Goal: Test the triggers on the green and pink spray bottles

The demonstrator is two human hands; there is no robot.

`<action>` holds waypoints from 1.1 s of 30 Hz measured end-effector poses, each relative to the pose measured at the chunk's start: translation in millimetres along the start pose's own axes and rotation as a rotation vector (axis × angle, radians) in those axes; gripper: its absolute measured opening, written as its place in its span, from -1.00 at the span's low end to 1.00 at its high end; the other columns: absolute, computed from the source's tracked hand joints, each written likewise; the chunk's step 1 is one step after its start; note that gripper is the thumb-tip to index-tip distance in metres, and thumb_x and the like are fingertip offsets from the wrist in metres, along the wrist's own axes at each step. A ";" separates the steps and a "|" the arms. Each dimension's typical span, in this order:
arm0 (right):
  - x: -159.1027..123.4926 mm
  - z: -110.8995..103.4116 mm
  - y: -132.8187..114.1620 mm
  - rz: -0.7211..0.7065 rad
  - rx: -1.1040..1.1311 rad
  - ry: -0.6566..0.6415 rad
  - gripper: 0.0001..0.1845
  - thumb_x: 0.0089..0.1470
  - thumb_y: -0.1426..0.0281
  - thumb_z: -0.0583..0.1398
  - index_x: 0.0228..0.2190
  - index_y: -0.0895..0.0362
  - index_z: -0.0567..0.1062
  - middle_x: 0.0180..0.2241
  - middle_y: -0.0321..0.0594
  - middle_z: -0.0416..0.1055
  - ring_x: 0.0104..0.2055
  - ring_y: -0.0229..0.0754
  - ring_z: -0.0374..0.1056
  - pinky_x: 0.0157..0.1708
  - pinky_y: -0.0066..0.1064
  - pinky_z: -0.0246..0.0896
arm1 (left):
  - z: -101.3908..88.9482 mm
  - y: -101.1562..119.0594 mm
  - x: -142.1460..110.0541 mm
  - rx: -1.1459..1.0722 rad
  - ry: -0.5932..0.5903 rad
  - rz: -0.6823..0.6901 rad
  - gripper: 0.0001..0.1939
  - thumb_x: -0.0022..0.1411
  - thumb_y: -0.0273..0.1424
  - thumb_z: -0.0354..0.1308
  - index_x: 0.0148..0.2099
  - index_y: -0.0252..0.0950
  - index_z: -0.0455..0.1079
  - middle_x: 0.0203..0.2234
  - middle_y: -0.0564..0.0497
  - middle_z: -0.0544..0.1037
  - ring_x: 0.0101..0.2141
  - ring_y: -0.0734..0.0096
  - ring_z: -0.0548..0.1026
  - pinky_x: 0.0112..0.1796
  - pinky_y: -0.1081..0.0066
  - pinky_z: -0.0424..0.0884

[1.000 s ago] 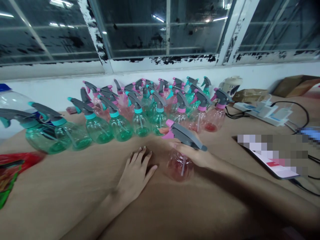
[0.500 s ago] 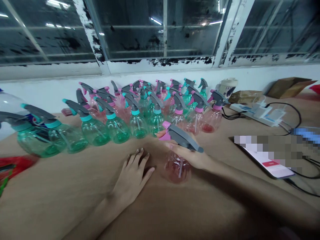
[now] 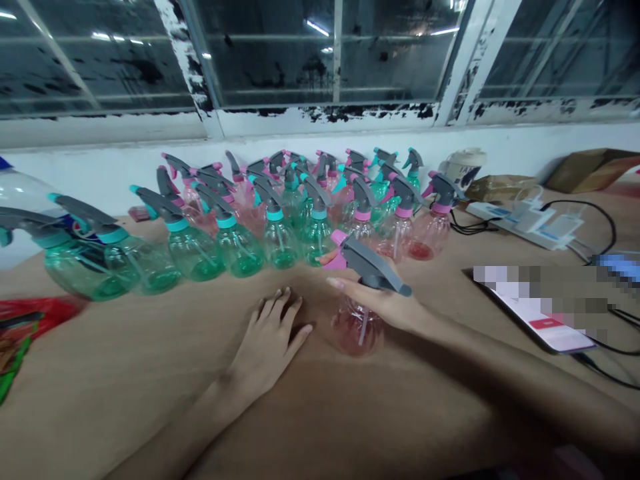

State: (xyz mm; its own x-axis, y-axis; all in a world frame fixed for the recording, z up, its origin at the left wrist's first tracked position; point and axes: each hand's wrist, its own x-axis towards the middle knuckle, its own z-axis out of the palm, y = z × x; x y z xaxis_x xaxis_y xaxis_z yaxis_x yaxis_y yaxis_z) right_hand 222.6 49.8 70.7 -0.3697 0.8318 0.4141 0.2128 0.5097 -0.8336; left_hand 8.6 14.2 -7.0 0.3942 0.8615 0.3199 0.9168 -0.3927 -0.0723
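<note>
My right hand (image 3: 385, 297) is wrapped round the neck of a pink spray bottle (image 3: 357, 333), just under its grey and pink trigger head. The bottle is clear, with a dip tube showing inside, and looks upright at the table surface. A finger shows by the pink trigger; the bottle's collar is hidden by the hand. My left hand (image 3: 273, 340) lies flat on the brown table (image 3: 165, 373) to the left of this bottle, fingers apart and holding nothing. Beyond both hands stand green spray bottles (image 3: 240, 250) and pink spray bottles (image 3: 427, 233) in close rows.
To the right lie a phone (image 3: 540, 317) with a cable and a white power strip (image 3: 525, 223) with chargers. Behind them are a white cup (image 3: 465, 167) and a cardboard box (image 3: 590, 170). A red packet (image 3: 35, 317) lies at the left edge, near a large bottle (image 3: 25, 190).
The camera view has shifted slightly, so the scene sits a little higher and to the right. Both hands keep nearly the same pose, the right still round the pink spray bottle.
</note>
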 end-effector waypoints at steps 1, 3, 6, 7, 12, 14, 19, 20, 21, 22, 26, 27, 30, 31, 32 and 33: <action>0.2 -0.4 0.7 -0.001 0.002 -0.005 -0.74 0.01 0.24 0.20 -0.24 0.07 0.43 -0.55 -0.37 0.26 -0.60 -0.33 0.04 -0.57 -0.40 0.04 | -0.4 0.1 -0.1 0.000 0.001 0.000 -0.50 0.35 -0.13 -0.20 0.13 -0.36 0.24 0.11 -0.23 0.29 0.11 0.05 0.22 0.02 0.05 0.20; 0.8 -1.5 2.4 -0.030 0.024 -0.002 -0.79 0.01 0.23 0.20 -0.30 0.06 0.43 -0.54 -0.38 0.26 -0.57 -0.32 0.08 -0.53 -0.39 0.06 | -1.2 0.4 -0.2 -0.001 -0.003 0.002 -0.50 0.35 -0.13 -0.20 0.13 -0.35 0.24 0.11 -0.22 0.29 0.11 0.05 0.22 0.02 0.06 0.20; 1.0 -3.1 4.6 -0.079 0.069 0.000 -0.85 0.03 0.25 0.19 -0.44 0.08 0.39 -0.53 -0.38 0.24 -0.51 -0.32 0.13 -0.48 -0.40 0.07 | -2.2 0.9 -0.5 0.001 -0.018 -0.003 -0.51 0.35 -0.13 -0.18 0.12 -0.35 0.25 0.11 -0.22 0.29 0.11 0.06 0.22 0.02 0.06 0.21; 0.8 -3.4 5.2 -0.074 0.072 0.000 -0.84 0.03 0.26 0.19 -0.47 0.08 0.36 -0.55 -0.39 0.21 -0.51 -0.32 0.12 -0.49 -0.41 0.06 | -2.5 1.1 -0.6 0.004 -0.025 -0.006 -0.51 0.35 -0.13 -0.18 0.13 -0.35 0.24 0.11 -0.22 0.28 0.11 0.05 0.22 0.02 0.06 0.21; -0.6 -2.6 7.6 -0.020 0.083 0.024 -0.78 0.04 0.27 0.19 -0.52 0.08 0.28 -0.58 -0.42 0.14 -0.54 -0.34 0.05 -0.49 -0.42 0.05 | -3.1 1.5 -1.1 0.001 -0.038 -0.004 -0.50 0.35 -0.14 -0.18 0.14 -0.37 0.22 0.12 -0.24 0.26 0.11 0.05 0.21 0.02 0.05 0.21; -0.3 -1.7 7.9 -0.064 0.089 0.032 -0.79 0.04 0.27 0.19 -0.52 0.08 0.30 -0.57 -0.40 0.17 -0.51 -0.32 0.10 -0.45 -0.41 0.08 | -3.4 1.6 -1.1 0.003 -0.037 -0.006 -0.51 0.35 -0.14 -0.17 0.14 -0.36 0.23 0.12 -0.23 0.27 0.11 0.05 0.22 0.02 0.05 0.21; -0.2 -0.6 5.3 -0.115 0.112 0.043 -0.88 0.04 0.30 0.20 -0.36 0.07 0.39 -0.50 -0.37 0.26 -0.46 -0.30 0.19 -0.44 -0.41 0.10 | -4.4 1.9 -0.6 0.019 -0.050 -0.009 -0.51 0.35 -0.14 -0.15 0.14 -0.36 0.23 0.12 -0.23 0.27 0.11 0.05 0.23 0.02 0.06 0.22; -0.5 -0.5 4.5 -0.114 0.110 0.048 -0.87 0.04 0.29 0.20 -0.35 0.07 0.39 -0.50 -0.37 0.26 -0.47 -0.30 0.18 -0.44 -0.41 0.10 | -4.4 1.8 -0.6 0.020 -0.052 -0.009 -0.51 0.35 -0.14 -0.15 0.14 -0.35 0.23 0.12 -0.22 0.27 0.10 0.06 0.23 0.02 0.06 0.22; -0.9 -0.4 3.9 -0.115 0.103 0.049 -0.86 0.04 0.29 0.20 -0.34 0.07 0.39 -0.49 -0.37 0.26 -0.46 -0.30 0.19 -0.43 -0.40 0.10 | -4.3 1.7 -0.5 0.021 -0.053 -0.009 -0.52 0.35 -0.14 -0.15 0.14 -0.34 0.23 0.12 -0.22 0.27 0.10 0.06 0.23 0.02 0.05 0.22; -1.2 -0.3 3.5 -0.119 0.093 0.057 -0.86 0.04 0.28 0.20 -0.35 0.08 0.39 -0.49 -0.37 0.25 -0.46 -0.30 0.19 -0.43 -0.39 0.10 | -4.2 1.6 -0.5 0.020 -0.052 -0.011 -0.52 0.34 -0.14 -0.15 0.14 -0.34 0.23 0.12 -0.22 0.27 0.10 0.06 0.23 0.02 0.05 0.22; -2.3 -0.1 4.4 -0.137 0.064 0.096 -0.84 0.01 0.28 0.21 -0.39 0.07 0.35 -0.51 -0.38 0.20 -0.49 -0.30 0.14 -0.46 -0.39 0.08 | -3.8 1.0 -0.4 0.013 -0.049 -0.007 -0.52 0.34 -0.14 -0.14 0.14 -0.36 0.23 0.12 -0.22 0.27 0.11 0.06 0.23 0.03 0.06 0.20; -2.5 -0.2 5.2 -0.140 0.059 0.105 -0.84 0.01 0.28 0.21 -0.38 0.07 0.35 -0.50 -0.38 0.21 -0.49 -0.30 0.13 -0.47 -0.39 0.07 | -3.8 0.9 -0.4 0.011 -0.051 -0.005 -0.51 0.34 -0.14 -0.14 0.14 -0.37 0.22 0.12 -0.23 0.27 0.11 0.06 0.22 0.04 0.06 0.20; -3.4 -0.3 8.1 -0.153 0.045 0.121 -0.85 0.02 0.30 0.21 -0.37 0.07 0.35 -0.48 -0.38 0.23 -0.47 -0.29 0.15 -0.45 -0.39 0.08 | -4.1 0.9 -0.5 0.005 -0.053 -0.001 -0.51 0.35 -0.15 -0.15 0.15 -0.37 0.21 0.12 -0.24 0.27 0.11 0.06 0.22 0.04 0.05 0.19; -3.7 -0.3 9.0 -0.155 0.044 0.124 -0.85 0.01 0.30 0.21 -0.38 0.07 0.34 -0.48 -0.38 0.22 -0.47 -0.29 0.15 -0.44 -0.39 0.08 | -4.4 1.0 -0.5 0.004 -0.050 -0.001 -0.51 0.35 -0.15 -0.15 0.15 -0.36 0.21 0.12 -0.23 0.27 0.11 0.06 0.22 0.04 0.05 0.19; -4.0 -0.4 9.7 -0.155 0.045 0.124 -0.86 0.01 0.31 0.21 -0.39 0.07 0.34 -0.49 -0.39 0.22 -0.47 -0.30 0.16 -0.44 -0.39 0.08 | -4.6 1.2 -0.4 0.005 -0.048 -0.002 -0.51 0.35 -0.15 -0.15 0.15 -0.36 0.21 0.13 -0.22 0.27 0.11 0.07 0.22 0.04 0.05 0.20; -4.3 -0.6 10.1 -0.152 0.047 0.122 -0.86 0.00 0.32 0.22 -0.40 0.07 0.34 -0.49 -0.39 0.22 -0.46 -0.30 0.16 -0.43 -0.39 0.08 | -4.9 1.4 -0.4 0.006 -0.047 -0.003 -0.51 0.35 -0.15 -0.15 0.15 -0.35 0.21 0.13 -0.22 0.26 0.11 0.07 0.22 0.04 0.06 0.20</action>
State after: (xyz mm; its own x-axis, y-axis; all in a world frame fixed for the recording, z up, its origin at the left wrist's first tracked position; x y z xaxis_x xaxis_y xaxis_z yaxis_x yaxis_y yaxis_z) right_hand 226.9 51.5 60.7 -0.2810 0.7680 0.5755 0.1195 0.6230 -0.7730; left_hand 9.4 11.7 -2.5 0.3936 0.8772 0.2750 0.9184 -0.3879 -0.0773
